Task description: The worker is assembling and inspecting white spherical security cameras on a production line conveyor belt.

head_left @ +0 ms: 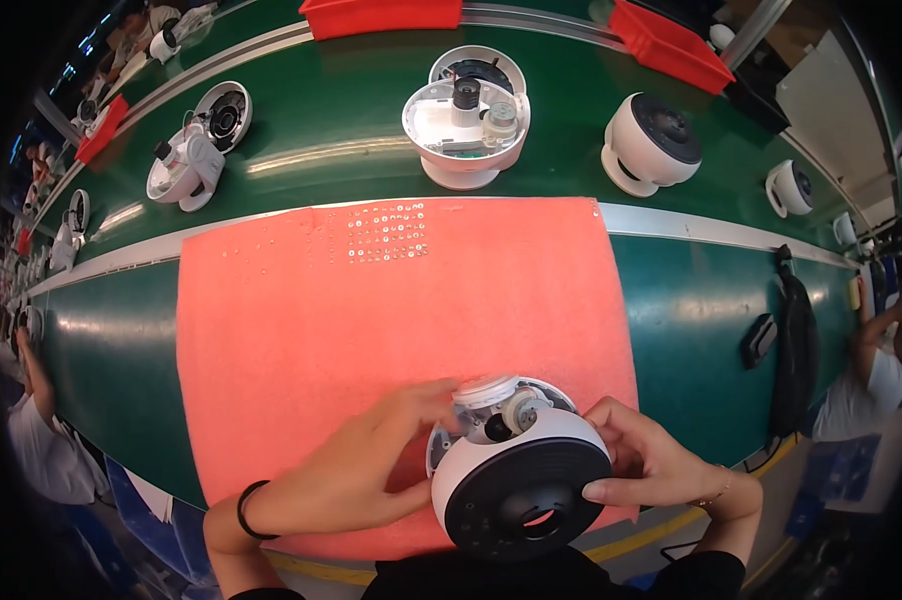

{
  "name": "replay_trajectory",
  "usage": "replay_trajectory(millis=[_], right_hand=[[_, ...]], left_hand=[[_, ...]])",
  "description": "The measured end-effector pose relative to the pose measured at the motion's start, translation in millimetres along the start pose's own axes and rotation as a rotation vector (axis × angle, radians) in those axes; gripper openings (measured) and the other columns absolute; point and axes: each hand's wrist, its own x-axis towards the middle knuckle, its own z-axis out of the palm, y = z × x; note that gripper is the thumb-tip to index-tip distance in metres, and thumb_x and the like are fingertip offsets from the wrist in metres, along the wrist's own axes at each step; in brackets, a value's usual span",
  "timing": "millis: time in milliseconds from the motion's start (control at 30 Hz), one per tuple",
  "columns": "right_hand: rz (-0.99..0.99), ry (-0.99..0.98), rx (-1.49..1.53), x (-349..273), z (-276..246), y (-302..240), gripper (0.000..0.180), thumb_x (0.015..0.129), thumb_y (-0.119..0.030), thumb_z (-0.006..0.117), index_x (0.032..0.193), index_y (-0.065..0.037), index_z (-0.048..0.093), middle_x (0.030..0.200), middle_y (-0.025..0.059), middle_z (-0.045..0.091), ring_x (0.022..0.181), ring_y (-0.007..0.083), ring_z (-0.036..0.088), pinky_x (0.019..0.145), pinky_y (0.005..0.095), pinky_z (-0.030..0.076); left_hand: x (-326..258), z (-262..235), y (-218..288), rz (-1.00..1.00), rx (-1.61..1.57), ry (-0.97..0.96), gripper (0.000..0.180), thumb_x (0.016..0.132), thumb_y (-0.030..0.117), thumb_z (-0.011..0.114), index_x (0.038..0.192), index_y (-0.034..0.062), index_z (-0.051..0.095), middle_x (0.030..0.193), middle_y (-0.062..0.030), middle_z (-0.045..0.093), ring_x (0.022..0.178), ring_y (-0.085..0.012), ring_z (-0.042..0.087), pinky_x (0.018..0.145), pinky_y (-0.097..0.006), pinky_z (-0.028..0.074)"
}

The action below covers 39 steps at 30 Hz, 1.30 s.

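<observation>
Dome camera (519, 470): white shell, black face (internals exposed behind).

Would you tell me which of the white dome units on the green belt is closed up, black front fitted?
The dome unit right of centre; the centre unit and left one lie open.

Bright overhead light streaks glare across the green conveyor belt (351, 150); fisheye bending and dark vignetting blur the picture's rim.
</observation>
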Motion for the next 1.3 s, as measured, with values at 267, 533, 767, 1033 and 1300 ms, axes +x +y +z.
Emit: replay_trajectory(millis=[267, 533, 767, 1033, 1300], right_hand=[[-0.064, -0.028, -0.023, 11.9, 9.1, -3.4, 0.039, 0.082, -0.006, 0.062, 0.111, 0.0, 0.036, 0.107, 0.0109, 0.054, 0.091, 0.0118, 0.058, 0.074, 0.025, 0.05], [-0.215, 0.084, -0.323, 21.5, 14.6, -7.0, 0.041, 0.071, -0.013, 0.074, 0.1, 0.001, 0.047, 0.093, 0.0104, 0.059, 0.085, 0.0142, 0.062, 0.069, 0.0259, 0.053], [-0.124, 0.087, -0.265, 29.7, 23.2, -14.2, 0.036, 0.073, -0.008, 0.07, 0.099, 0.0, 0.047, 0.088, 0.0069, 0.058, 0.078, 0.0109, 0.059, 0.062, 0.0234, 0.049], [-0.151, 0.082, -0.3, 38.8, 35.4, -14.5, 0.031, 0.081, -0.009, 0.064, 0.104, 0.0, 0.046, 0.083, 0.0066, 0.062, 0.06, 0.0032, 0.054, 0.048, 0.0174, 0.041], [-0.17, 0.008, 0.209, 48.1, 42.6, 5.7, 0.03, 0.083, -0.005, 0.058, 0.107, 0.003, 0.043, 0.089, 0.0088, 0.059, 0.071, 0.0069, 0.056, 0.055, 0.0201, 0.048]], left_hand=[[-20.9, -9.8, 26.6, -0.088, 0.245, -0.061, 0.063, 0.062, 0.029, 0.079, 0.108, -0.0044, 0.053, 0.083, -0.0145, 0.065, 0.073, -0.0223, 0.067, 0.068, -0.029, 0.053], [-32.6, -7.4, 14.3, 0.049, 0.474, 0.077, 0.067, 0.061, 0.052, 0.075, 0.09, -0.0043, 0.053, 0.053, -0.0075, 0.057, 0.037, -0.0198, 0.055, 0.034, -0.029, 0.04], [-39.8, -15.2, 8.4, 0.004, 0.493, 0.066, 0.06, 0.061, 0.053, 0.074, 0.072, -0.0007, 0.05, 0.045, -0.0051, 0.05, 0.033, -0.0182, 0.05, 0.032, -0.028, 0.039], [-45.9, -36.8, 20.9, -0.115, 0.611, -0.058, 0.05, 0.058, 0.044, 0.079, 0.062, 0.0024, 0.053, 0.05, -0.0049, 0.057, 0.044, -0.0196, 0.059, 0.041, -0.027, 0.046], [-78.4, -48.9, 5.8, 0.265, 0.652, -0.018, 0.071, 0.068, 0.047, 0.07, 0.107, -0.0097, 0.053, 0.106, -0.0254, 0.057, 0.099, -0.0348, 0.057, 0.077, -0.04, 0.047]])
